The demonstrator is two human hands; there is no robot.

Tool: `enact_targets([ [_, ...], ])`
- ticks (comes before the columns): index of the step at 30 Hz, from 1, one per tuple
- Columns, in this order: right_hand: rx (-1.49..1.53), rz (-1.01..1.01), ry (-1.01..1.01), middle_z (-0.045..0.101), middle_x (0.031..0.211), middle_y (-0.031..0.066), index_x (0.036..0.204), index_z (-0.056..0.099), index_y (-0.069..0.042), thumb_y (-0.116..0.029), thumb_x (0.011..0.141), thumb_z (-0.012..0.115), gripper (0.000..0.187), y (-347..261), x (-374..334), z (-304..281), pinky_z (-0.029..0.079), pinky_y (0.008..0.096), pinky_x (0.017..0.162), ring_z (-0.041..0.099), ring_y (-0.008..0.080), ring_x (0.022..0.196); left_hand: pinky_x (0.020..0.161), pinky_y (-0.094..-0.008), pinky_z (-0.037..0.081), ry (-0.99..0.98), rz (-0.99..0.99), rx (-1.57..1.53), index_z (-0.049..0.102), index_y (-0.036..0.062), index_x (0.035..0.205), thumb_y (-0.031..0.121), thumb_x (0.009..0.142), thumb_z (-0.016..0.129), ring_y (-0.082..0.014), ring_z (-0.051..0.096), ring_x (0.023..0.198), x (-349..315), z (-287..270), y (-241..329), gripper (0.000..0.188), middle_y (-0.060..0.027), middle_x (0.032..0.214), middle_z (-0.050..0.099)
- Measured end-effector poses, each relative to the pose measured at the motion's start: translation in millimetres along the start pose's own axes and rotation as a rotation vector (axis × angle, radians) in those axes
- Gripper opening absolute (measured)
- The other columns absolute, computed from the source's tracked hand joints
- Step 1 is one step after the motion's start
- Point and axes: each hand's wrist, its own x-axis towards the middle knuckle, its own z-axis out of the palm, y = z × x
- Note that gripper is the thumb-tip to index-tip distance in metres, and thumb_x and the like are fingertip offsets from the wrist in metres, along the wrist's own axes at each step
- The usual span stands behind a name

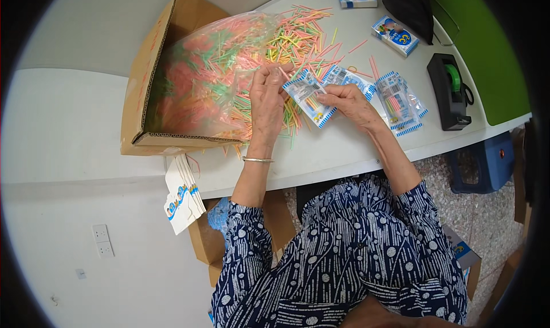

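Left: cardboard box (136, 93), clear bag (209, 70) bulging from it, loose coloured sticks (295, 42) on tabletop (344, 150). Left hand (267, 93), fingers bunched beside pink stick (285, 74); cannot tell whether grip holds it. Centre: blue-edged packet (306, 96), sticks inside, apparently raised over tabletop. Right hand (348, 103) pinches it, grip closed. Beyond: overlapping packets (395, 102). Slack pinch or tilt might spill contents. Hidden: right fingers under packet, whether upper end gapes.

Sticks (298, 42) right of carton (142, 93), seemingly heaped.
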Motion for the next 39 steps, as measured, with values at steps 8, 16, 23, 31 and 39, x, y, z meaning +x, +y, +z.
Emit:
enact_targets([
  [8, -0.032, -0.032, 0.011, 0.059, 0.068, -0.0018, 0.09, 0.071, -0.001, -0.026, 0.088, 0.064, 0.026, 0.6, 0.2, -0.6, 0.039, 0.0214, 0.053, 0.05, 0.0043, 0.062, 0.085, -0.0288, 0.048, 0.002, -0.026, 0.2, 0.054, 0.0007, 0.108, 0.029, 0.097, 0.052, -0.0145, 0.058, 0.095, 9.1, 3.4, 9.2, 0.031, -0.0121, 0.105, 0.064],
  [16, 0.126, -0.065, 0.046, 0.063, 0.076, -0.0016, 0.101, 0.07, -0.001, -0.025, 0.088, 0.064, 0.028, 11.2, 3.4, 0.4, 0.041, 0.0206, 0.056, 0.053, 0.0037, 0.067, 0.08, -0.0261, 0.046, -0.197, 0.068, 0.683, 0.057, -0.0035, 0.115, 0.021, 0.096, 0.053, -0.0112, 0.057, 0.092, -0.1, 4.9, 8.4, 0.031, -0.0078, 0.1, 0.063],
  [23, 0.099, -0.005, -0.079, 0.064, 0.077, -0.0028, 0.095, 0.071, -0.003, -0.027, 0.084, 0.069, 0.027, 2.9, -0.7, -0.9, 0.039, 0.019, 0.058, 0.051, 0.0014, 0.067, 0.082, -0.0236, 0.048, -0.226, 0.067, 0.445, 0.054, -0.0012, 0.118, 0.001, 0.087, 0.062, -0.0111, 0.057, 0.096, -3.9, 14.8, 12.1, 0.032, -0.0061, 0.111, 0.057],
  [31, -0.003, 0.014, -0.048, 0.053, 0.061, -0.007, 0.076, 0.07, -0.006, -0.024, 0.079, 0.073, 0.019, -12.1, -16.5, -3.9, 0.024, 0.0214, 0.049, 0.038, 0.0005, 0.055, 0.079, -0.0248, 0.049, -0.309, 0.022, 0.459, 0.049, -0.0018, 0.118, 0.0, 0.081, 0.066, -0.0128, 0.059, 0.095, -6.0, 21.9, 6.0, 0.04, -0.0091, 0.106, 0.059],
  [39, -0.096, 0.046, -0.008, 0.051, 0.059, -0.0069, 0.072, 0.068, -0.004, -0.023, 0.077, 0.075, 0.021, -6.9, -21.4, -13.5, 0.024, 0.0217, 0.048, 0.037, 0.0009, 0.053, 0.08, -0.0232, 0.051, -0.286, -0.02, 0.353, 0.051, 0.0007, 0.115, -0.003, 0.083, 0.065, -0.01, 0.058, 0.096, -12.0, 29.5, 1.5, 0.035, -0.0066, 0.109, 0.057],
])
